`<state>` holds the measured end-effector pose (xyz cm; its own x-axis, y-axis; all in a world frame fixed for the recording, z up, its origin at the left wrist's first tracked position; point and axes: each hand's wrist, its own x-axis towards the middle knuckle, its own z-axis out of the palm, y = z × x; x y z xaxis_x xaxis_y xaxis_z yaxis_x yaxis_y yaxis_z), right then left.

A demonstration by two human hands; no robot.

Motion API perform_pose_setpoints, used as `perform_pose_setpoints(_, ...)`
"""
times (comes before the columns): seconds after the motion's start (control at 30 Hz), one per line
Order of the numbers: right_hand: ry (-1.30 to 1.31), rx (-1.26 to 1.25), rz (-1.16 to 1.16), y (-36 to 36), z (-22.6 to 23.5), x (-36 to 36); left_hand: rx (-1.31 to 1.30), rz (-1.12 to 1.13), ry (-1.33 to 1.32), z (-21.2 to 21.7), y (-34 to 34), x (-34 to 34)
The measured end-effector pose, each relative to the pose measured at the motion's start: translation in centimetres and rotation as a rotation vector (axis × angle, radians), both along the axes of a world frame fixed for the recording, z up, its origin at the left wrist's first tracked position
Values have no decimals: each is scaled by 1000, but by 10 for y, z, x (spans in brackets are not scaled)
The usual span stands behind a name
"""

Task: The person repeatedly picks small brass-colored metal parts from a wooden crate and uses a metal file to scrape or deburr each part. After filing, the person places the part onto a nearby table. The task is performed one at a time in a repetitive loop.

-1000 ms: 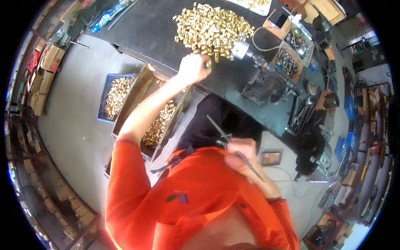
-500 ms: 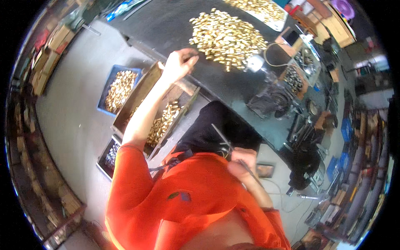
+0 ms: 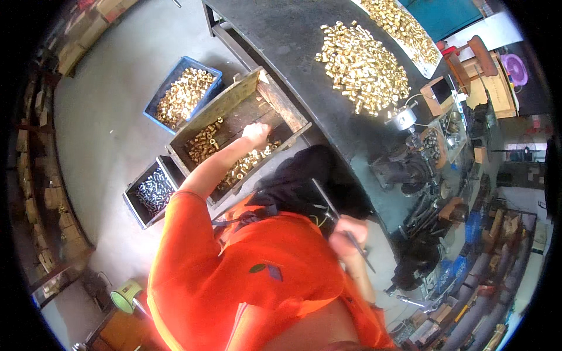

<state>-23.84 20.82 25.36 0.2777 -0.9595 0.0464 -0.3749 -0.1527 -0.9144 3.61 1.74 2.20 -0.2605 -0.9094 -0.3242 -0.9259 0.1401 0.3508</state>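
Note:
My left hand (image 3: 256, 134) is down inside a wooden box (image 3: 228, 93), just above small brass fittings (image 3: 246, 167) piled on its floor. Its fingers look curled together; anything inside them is hidden. My right hand (image 3: 349, 234), close to my right side, is closed round a thin metal rod (image 3: 325, 198) that slants up to the left and pokes out below the fist. On the dark workbench (image 3: 293, 70), beyond both hands, lies a large heap of brass fittings (image 3: 363, 67).
Left of the box are a blue crate (image 3: 153, 114) of brass pieces and a dark bin (image 3: 136, 213) of silvery pieces. A white tray (image 3: 430, 67) with more brass stands at the bench's far side. A dark clamp-like machine (image 3: 404, 167) sits on the right.
My left hand has moved from the bench edge beside the brass heap down into the wooden box. My right hand still grips the rod. The view has swung to the left.

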Motion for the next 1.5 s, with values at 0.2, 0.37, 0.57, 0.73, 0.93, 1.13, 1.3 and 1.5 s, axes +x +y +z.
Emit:
perform_pose_setpoints(0.2,41,25,-24,1,1,-2,33,-49,-145,-7,-18,-3)
perform_pose_setpoints(0.37,28,44,-13,3,-3,-2,1,-68,-122,7,-17,-1)
perform_pose_setpoints(0.57,-34,58,-4,-4,8,0,132,176,846,69,14,26)
perform_pose_setpoints(0.73,-32,-16,30,-8,-7,-3,546,235,1641,147,72,-15)
perform_pose_setpoints(0.93,-62,-23,79,-20,0,-4,846,341,1771,170,119,-75)
perform_pose_setpoints(1.13,-42,-71,-8,-18,6,-10,1087,345,1785,170,128,-93)
perform_pose_setpoints(1.3,-41,-86,5,-20,0,-9,983,332,1671,179,127,-94)
perform_pose_setpoints(1.5,59,-109,19,-19,-4,-7,596,79,1333,188,120,-93)
